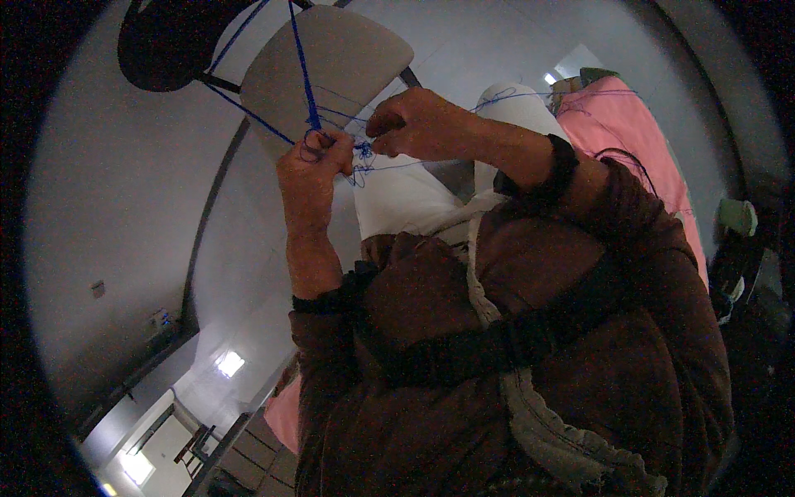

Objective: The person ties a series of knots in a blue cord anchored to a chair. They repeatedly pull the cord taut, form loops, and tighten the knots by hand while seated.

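Note:
My left hand (317, 155) is closed around the lower end of a thick blue cord (303, 68), with thin loops hanging over its fingers. The cord stretches up past a chair (329, 53), and another stretch bends around a dark bar of its frame. Close to its right, my right hand (422, 127) has bent fingers, and thin blue thread (338, 113) runs to them. A small blue tangle (363, 149) hangs between the two hands. Whatever lies between the right fingertips is too small to make out clearly.
Beyond the hands stands the chair's black backrest (164, 46). Pink cloth (633, 130) covers a surface at my right, with loose blue strands trailing across it. My legs in white trousers (404, 199) lie below the hands. A dark chair (197, 444) stands farther off.

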